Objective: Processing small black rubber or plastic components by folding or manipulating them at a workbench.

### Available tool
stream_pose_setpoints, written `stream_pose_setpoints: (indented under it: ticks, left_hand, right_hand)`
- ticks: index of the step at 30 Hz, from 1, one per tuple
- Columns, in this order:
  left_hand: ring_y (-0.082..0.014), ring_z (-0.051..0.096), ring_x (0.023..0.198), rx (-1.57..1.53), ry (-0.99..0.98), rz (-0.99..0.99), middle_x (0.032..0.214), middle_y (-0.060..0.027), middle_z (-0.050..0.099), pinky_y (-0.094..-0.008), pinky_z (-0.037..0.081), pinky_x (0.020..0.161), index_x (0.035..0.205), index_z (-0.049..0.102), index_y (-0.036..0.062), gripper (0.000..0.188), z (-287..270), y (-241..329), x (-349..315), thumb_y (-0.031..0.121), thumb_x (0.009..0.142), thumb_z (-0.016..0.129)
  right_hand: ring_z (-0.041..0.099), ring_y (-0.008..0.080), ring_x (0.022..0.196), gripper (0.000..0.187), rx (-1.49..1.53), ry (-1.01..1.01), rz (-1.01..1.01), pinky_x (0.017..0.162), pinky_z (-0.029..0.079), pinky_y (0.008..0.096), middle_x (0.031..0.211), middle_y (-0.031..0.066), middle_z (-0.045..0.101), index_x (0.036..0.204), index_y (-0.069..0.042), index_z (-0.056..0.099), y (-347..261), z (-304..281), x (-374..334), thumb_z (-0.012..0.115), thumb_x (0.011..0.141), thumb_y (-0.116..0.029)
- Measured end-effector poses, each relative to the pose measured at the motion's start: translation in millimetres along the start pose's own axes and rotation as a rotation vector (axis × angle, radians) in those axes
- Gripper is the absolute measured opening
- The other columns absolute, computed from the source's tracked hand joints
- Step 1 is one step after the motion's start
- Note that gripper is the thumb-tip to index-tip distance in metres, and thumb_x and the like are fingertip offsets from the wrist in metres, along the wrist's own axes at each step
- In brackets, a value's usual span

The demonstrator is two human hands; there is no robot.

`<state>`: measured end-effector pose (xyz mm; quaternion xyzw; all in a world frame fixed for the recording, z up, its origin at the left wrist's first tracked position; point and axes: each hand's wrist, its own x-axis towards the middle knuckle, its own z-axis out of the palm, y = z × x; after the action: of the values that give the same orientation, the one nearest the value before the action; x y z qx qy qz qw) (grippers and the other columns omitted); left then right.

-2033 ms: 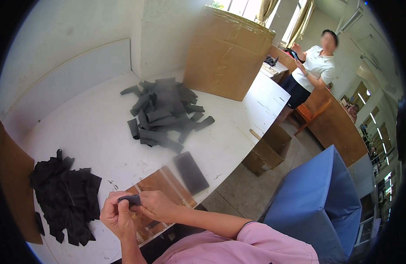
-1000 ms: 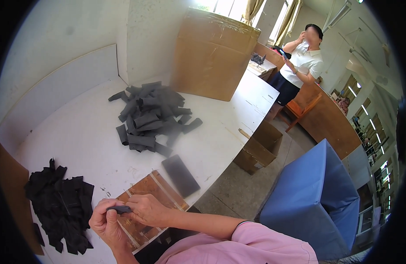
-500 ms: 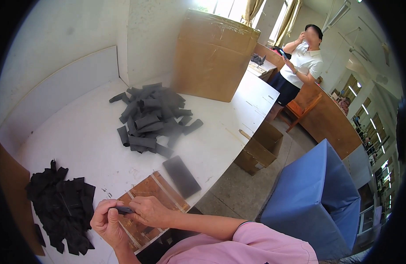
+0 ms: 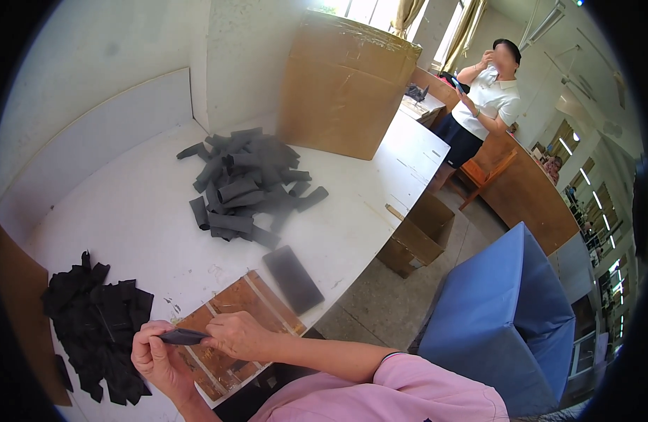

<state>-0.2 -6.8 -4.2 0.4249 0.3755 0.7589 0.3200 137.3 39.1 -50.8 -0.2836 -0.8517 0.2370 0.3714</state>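
Observation:
A small dark grey fabric piece [image 4: 183,337] is stretched level between my two hands, over the left edge of a brown wooden board [image 4: 250,299]. My left hand [image 4: 155,362] pinches its left end, thumb towards me. At the other end, the fingers of my right hand [image 4: 241,336] are closed on it. Beside my left hand lies a pile of flat black fabric pieces [image 4: 102,327]. Farther off on the white table is a heap of dark grey fabric tubes [image 4: 243,183]. A dark rectangular block [image 4: 293,280] rests just beyond the board.
A large cardboard box [image 4: 348,84] stands at the table's far end. On the floor to the right are an open carton [image 4: 415,243] and a blue fabric-covered bin [image 4: 471,302]. Beyond them a person in a white shirt [image 4: 489,98] stands near an orange wooden chair [image 4: 489,172].
My left hand has shifted a little left, away from my right hand. More of the fabric piece now shows between them.

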Motion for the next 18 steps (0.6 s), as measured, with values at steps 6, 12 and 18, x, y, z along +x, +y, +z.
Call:
stream_pose_setpoints:
  ticks: [6,12,18]
  left_hand:
    - [-0.0136,0.049,0.068,0.324,-0.138,0.075,0.073,-0.0084,0.057,-0.0232,0.038,0.064,0.083,0.057,-0.0017,0.019,2,10,8,0.017,0.08,0.059]
    - [-0.0131,0.048,0.067,0.312,-0.083,0.104,0.07,-0.0072,0.055,-0.0215,0.036,0.061,0.078,0.056,-0.0017,0.018,-1,9,6,0.016,0.08,0.059]
    - [-0.0129,0.047,0.067,0.312,-0.054,0.134,0.069,-0.0067,0.053,-0.0214,0.036,0.06,0.076,0.055,-0.0016,0.019,1,5,5,0.016,0.08,0.058]
  right_hand:
    - [0.051,0.029,0.059,0.027,0.025,-0.016,0.04,0.052,0.041,0.0378,0.061,0.0108,0.048,0.066,-0.003,0.048,-1,-3,-3,0.054,0.079,-0.027]
    - [0.051,0.0285,0.059,0.026,-0.003,0.056,0.028,0.052,0.041,0.0371,0.061,0.0105,0.048,0.066,-0.003,0.047,-5,4,-6,0.056,0.078,-0.024]
    - [0.051,0.0279,0.058,0.026,-0.027,0.101,0.013,0.051,0.041,0.0368,0.061,0.0101,0.047,0.065,-0.003,0.046,-6,6,-6,0.057,0.077,-0.023]
